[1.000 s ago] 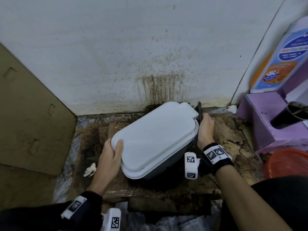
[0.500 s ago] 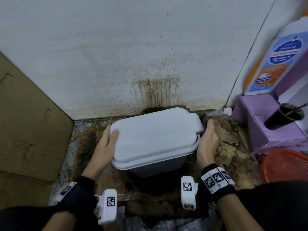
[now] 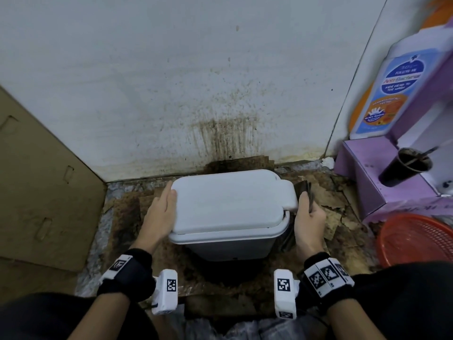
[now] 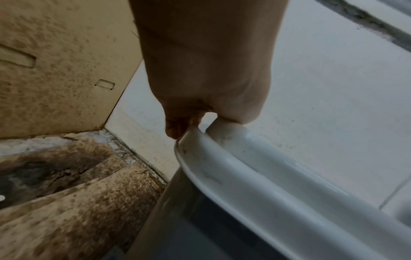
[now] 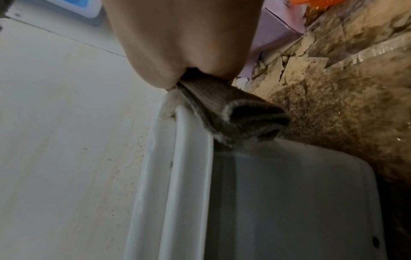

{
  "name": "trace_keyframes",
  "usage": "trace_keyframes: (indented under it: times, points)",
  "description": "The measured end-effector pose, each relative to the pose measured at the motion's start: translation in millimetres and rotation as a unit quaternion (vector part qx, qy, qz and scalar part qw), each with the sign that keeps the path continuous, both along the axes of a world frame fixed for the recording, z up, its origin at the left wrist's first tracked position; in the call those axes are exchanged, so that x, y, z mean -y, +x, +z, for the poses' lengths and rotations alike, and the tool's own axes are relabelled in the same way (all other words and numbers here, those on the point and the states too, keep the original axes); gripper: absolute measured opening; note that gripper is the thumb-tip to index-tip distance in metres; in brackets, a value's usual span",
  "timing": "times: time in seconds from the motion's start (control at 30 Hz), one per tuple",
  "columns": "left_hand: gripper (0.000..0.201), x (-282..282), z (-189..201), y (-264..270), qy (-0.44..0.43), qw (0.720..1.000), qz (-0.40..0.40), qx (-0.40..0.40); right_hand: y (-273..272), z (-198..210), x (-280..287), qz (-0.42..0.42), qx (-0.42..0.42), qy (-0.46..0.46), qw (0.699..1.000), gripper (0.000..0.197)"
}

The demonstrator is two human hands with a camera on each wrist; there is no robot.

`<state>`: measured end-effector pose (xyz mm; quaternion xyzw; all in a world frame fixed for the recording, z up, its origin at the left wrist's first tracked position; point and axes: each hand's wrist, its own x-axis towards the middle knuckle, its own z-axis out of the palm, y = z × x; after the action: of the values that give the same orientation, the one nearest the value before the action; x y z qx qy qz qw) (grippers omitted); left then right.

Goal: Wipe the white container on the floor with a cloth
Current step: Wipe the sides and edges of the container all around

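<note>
1. The wall fills the back of the head view, white, with brown splatter and streaks running down to the floor just behind the container.
2. A cardboard sheet leans at the left, its edge meeting the wall at the floor corner.
3. The floor under the container is covered in stained, torn brown cardboard pieces, darkest right around the container's base.
4. The container stands on that floor just in front of the wall stain, lid closed, with a tab sticking out on its right end.
5. A purple box sits to the right, near the container but apart from it; a dark cup rests on it and a bottle with a blue and orange label stands behind.
6. A red basket lies in front of the purple box, at the right edge.
7. The left hand grips the container's left rim, thumb on the lid and fingers curled beneath the lip.
8. The right hand sits just beside the container's right end, clenched around a folded brown cloth that touches the rim in the right wrist view.
</note>
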<state>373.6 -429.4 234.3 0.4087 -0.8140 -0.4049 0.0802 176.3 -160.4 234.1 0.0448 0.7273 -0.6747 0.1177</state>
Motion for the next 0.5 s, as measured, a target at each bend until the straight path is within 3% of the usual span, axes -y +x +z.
trace_keyframes:
  times: [0.13, 0.23, 0.33, 0.4, 0.5]
  points:
    - [0.062, -18.0, 19.1, -1.7, -0.152, 0.986, 0.051, 0.052, 2.9, 11.0, 2.1, 0.036, -0.030, 0.021, 0.999, 0.048]
    - [0.061, -36.5, 35.6, -12.7, -0.245, 0.969, -0.020, 0.010, 12.9, 23.7, 14.8, 0.093, -0.044, -0.002, 0.995, 0.048]
    - [0.066, -56.1, 51.2, -31.0, -0.225, 0.970, -0.090, -0.022, 23.0, 36.3, 30.8, 0.154, -0.020, -0.054, 0.986, 0.054]
    - [0.074, -66.8, 62.7, -44.3, -0.213, 0.970, -0.105, -0.047, 28.9, 44.5, 41.8, 0.194, 0.005, -0.091, 0.977, 0.054]
    - [0.069, -72.3, 78.9, -58.3, -0.202, 0.971, -0.096, -0.081, 36.7, 53.9, 59.3, 0.240, 0.010, -0.108, 0.965, 0.049]
